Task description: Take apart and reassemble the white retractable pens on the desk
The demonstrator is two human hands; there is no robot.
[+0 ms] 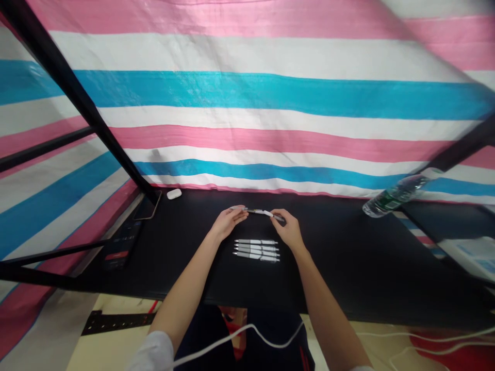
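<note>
Near the far table edge (309,192), left hand (228,222) and right hand (285,229) pinch one pen (257,212).

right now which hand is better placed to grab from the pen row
Probably right: your right hand sits beside the row of white pens; your left hand is slightly farther.

white pen (257,212) held level, dark middle section showing; four white pens (256,250) parallel just below.

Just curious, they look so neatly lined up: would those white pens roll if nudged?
The white pens look slim and round, so they would probably roll, though clips might stop them. They look like stiff, light plastic. The smooth-looking black tabletop probably gives little grip.
</note>
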